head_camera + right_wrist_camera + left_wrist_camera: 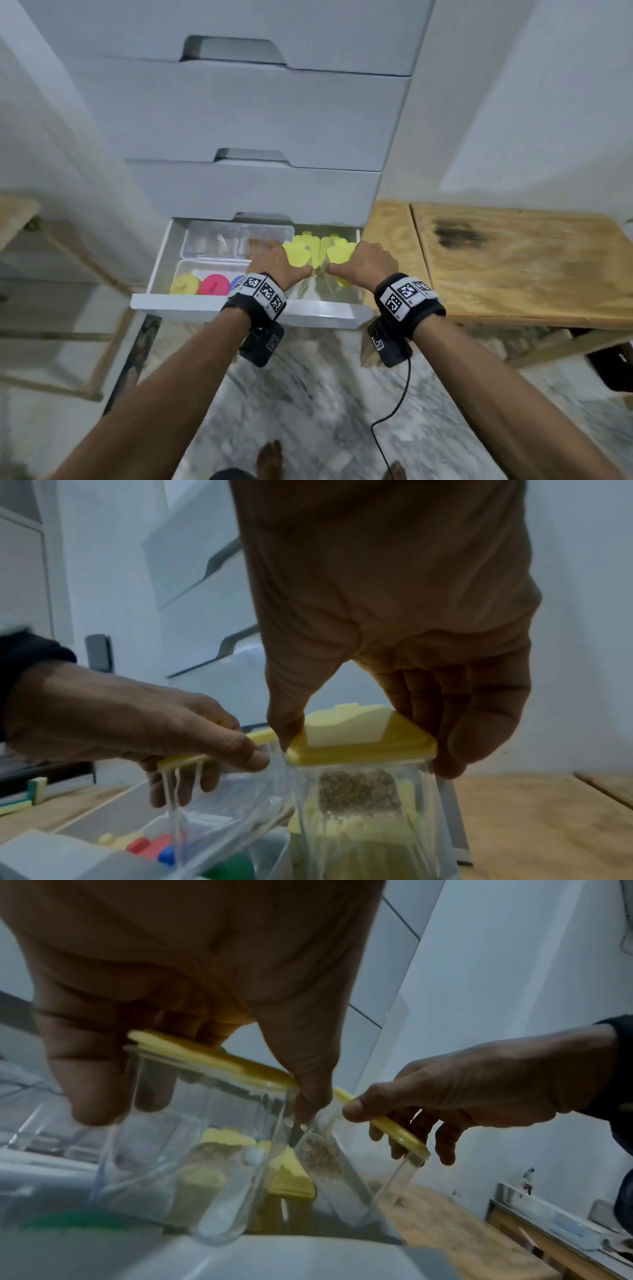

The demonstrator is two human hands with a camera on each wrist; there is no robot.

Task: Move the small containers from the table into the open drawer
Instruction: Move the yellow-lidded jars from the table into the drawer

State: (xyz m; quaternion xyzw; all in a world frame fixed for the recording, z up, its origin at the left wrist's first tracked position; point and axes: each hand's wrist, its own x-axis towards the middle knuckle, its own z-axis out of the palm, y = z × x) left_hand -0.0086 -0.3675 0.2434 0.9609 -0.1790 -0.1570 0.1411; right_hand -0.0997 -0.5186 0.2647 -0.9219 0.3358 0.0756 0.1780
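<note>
Readable text: none in any view.
Wristbands (260,291): black-and-white square code patterns only, no letters or numbers.
Wrist cameras (262,346): a small square code mark, too blurred to read.
Container (359,791): a speckled patch, no legible writing.

I see the open drawer (212,306) at the bottom of the drawer stack (239,113), sticking out toward me. The table (513,267) stands just beside it at 3 o'clock. My left hand (274,263) and right hand (366,265) are over the drawer, side by side, each with a container (178,1164) (363,804) under it. A tray (219,270) sits in the drawer at 9 o'clock from my left hand. Another tray (236,240) sits behind it.
</note>
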